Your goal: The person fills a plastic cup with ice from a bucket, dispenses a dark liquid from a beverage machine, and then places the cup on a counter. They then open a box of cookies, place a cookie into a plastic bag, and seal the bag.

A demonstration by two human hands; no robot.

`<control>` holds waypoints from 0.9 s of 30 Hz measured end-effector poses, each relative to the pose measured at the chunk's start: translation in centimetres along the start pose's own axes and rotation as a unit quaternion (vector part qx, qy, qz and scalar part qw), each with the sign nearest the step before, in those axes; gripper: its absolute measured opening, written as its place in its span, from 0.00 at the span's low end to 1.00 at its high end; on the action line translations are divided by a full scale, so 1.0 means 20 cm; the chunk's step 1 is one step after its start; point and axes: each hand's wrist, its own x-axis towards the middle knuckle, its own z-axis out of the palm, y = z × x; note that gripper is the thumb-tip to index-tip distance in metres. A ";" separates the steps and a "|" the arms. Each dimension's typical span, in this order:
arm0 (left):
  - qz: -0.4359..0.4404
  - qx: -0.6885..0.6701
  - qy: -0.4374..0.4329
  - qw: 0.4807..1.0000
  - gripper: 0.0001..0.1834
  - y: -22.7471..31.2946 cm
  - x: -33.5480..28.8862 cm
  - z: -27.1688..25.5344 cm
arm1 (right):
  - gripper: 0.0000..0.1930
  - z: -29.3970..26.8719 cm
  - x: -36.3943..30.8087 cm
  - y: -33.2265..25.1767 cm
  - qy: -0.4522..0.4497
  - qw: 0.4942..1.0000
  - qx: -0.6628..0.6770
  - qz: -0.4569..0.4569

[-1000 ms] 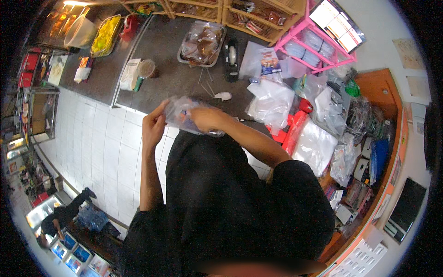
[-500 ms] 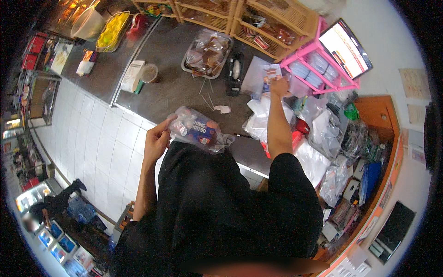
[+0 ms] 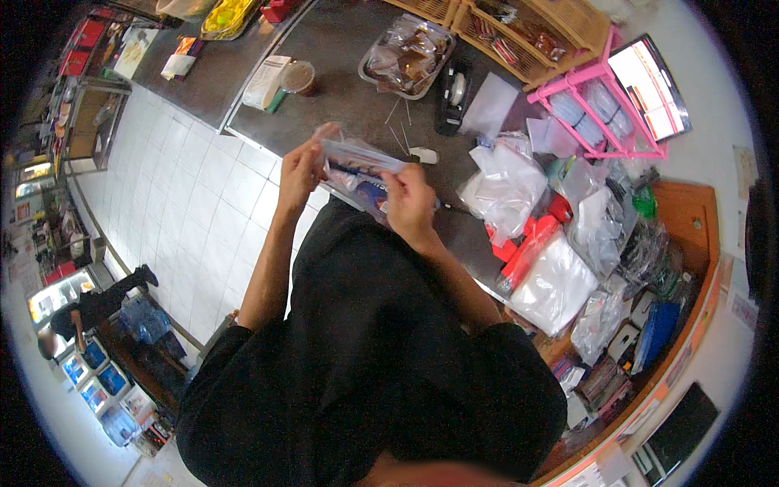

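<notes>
Head view, left to right. Left hand (image 3: pixel 300 172): fingers were closed on one end of a clear plastic bag (image 3: pixel 372 196) with a dark blue patch, held near the edge of the dark counter (image 3: pixel 345 111). Flat piece (image 3: pixel 363 156): held across the bag; whether it was inside could not be told. Right hand (image 3: pixel 410 201): was pinched on the piece's other end. Black tape dispenser (image 3: pixel 448 114): untouched. Whitish plastic bags (image 3: pixel 507 180): heaped. Bag was filled in part, not yet set down; its closure could not be judged.
</notes>
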 end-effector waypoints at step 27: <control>0.119 0.190 -0.004 0.975 0.24 -0.03 -0.10 -0.03 | 0.18 -0.99 0.60 0.37 -0.315 0.947 -0.003 0.059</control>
